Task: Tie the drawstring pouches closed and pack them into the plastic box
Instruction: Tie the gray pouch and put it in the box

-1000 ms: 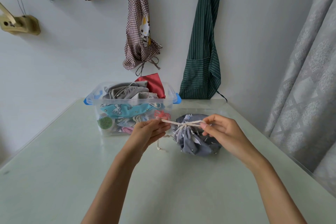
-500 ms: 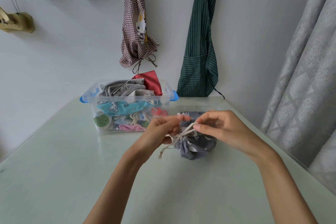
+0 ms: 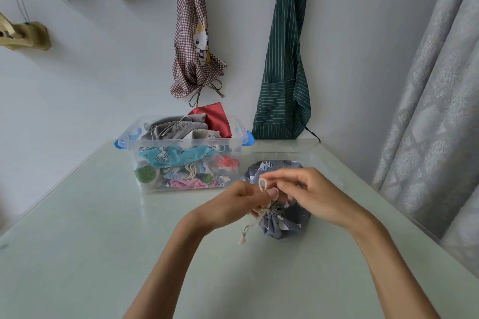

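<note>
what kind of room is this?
Likely a home room used as a work corner: aprons, one green striped, hang on the wall, a grey curtain at right, a glass-topped table with a plastic box of pouches.

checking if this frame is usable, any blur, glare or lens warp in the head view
Head view: soft, even daylight with faint shadows; pale sheen on the table near its right edge, no harsh glare; wide-angle warp leans the curtain inward; both hands, left hand and right hand, and the grey pouch look slightly soft; plastic box stays readable.
</note>
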A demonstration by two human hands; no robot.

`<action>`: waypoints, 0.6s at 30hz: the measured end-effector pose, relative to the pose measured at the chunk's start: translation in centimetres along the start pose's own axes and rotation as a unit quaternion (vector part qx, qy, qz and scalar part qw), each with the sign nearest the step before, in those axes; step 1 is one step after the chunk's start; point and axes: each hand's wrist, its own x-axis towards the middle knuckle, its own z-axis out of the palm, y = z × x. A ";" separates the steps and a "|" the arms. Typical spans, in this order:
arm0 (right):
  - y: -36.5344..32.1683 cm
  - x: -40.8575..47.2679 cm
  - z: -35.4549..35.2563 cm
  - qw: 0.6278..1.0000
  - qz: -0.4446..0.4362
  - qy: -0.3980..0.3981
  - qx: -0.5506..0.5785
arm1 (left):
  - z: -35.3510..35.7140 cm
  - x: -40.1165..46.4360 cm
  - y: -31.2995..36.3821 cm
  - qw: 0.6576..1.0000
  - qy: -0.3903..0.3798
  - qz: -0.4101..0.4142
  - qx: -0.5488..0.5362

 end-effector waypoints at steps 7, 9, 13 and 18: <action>1.3 0.2 -0.1 0.977 0.002 0.081 -0.196 | -1.3 0.0 -0.8 0.996 0.045 -0.032 -0.069; 1.2 0.1 -0.5 0.976 0.007 0.104 -0.191 | -1.6 -0.1 -0.8 0.993 0.080 -0.025 -0.089; 0.7 -0.2 -1.3 0.985 -0.012 0.104 -0.137 | -1.7 -0.1 -0.7 0.977 0.144 -0.037 -0.156; -0.7 -0.7 -1.2 0.992 -0.017 -0.003 -0.122 | -1.6 -0.2 -0.4 0.962 0.167 -0.075 -0.201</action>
